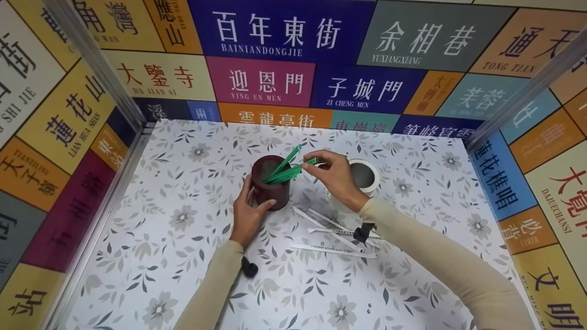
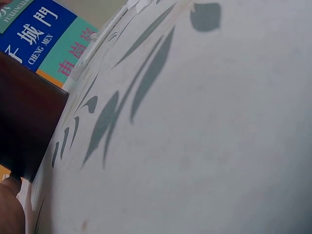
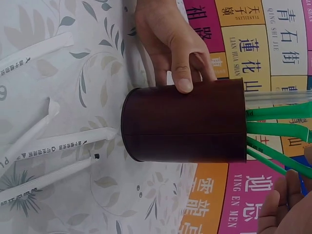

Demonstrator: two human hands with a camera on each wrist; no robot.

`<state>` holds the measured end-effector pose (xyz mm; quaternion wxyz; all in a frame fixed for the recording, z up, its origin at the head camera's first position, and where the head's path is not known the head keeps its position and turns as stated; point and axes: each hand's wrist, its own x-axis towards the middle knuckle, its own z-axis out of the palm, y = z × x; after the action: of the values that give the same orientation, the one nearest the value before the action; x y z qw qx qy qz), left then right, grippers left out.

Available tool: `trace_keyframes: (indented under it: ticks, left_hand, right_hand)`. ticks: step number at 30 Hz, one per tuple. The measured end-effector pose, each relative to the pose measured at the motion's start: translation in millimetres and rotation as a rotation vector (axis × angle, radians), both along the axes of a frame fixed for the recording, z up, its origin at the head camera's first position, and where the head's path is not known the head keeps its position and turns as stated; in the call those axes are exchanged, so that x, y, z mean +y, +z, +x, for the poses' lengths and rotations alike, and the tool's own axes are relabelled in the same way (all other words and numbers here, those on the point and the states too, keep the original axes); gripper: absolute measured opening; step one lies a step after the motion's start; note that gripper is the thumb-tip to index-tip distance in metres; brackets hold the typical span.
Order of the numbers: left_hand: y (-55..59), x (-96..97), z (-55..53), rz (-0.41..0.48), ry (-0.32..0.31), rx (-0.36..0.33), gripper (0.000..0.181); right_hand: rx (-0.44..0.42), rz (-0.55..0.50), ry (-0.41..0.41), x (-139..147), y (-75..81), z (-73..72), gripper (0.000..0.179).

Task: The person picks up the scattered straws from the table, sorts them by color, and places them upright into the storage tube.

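Observation:
A dark brown cup (image 1: 271,196) stands upright on the table, and my left hand (image 1: 249,217) holds it round its near left side. The thumb (image 3: 182,80) lies on the cup's wall in the right wrist view. Several green wrapped straws (image 1: 280,176) lean out of the cup's mouth to the right. My right hand (image 1: 338,178) pinches the upper end of one green straw at the cup's right. The lower ends of the straws are hidden inside. In the left wrist view only the side of the cup (image 2: 29,117) and a fingertip show.
Several white paper-wrapped straws (image 1: 332,250) lie loosely crossed to the right, below my right forearm. A white cup (image 1: 376,184) with a dark inside stands behind my right hand, partly covered by it. Sign-printed panels (image 1: 275,41) wall the flower-patterned table (image 1: 183,270) at the back and sides.

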<state>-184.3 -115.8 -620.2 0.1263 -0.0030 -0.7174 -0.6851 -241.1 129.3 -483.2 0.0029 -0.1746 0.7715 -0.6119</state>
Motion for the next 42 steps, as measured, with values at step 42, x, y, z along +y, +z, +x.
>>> trace_keyframes:
  ticks: [42]
  left_hand:
    - [-13.1, -3.0, 53.8, -0.1, 0.078, 0.033, 0.066]
  right_hand:
    - [-0.091, 0.111, -0.042, 94.9, -69.8, 87.9, 0.021]
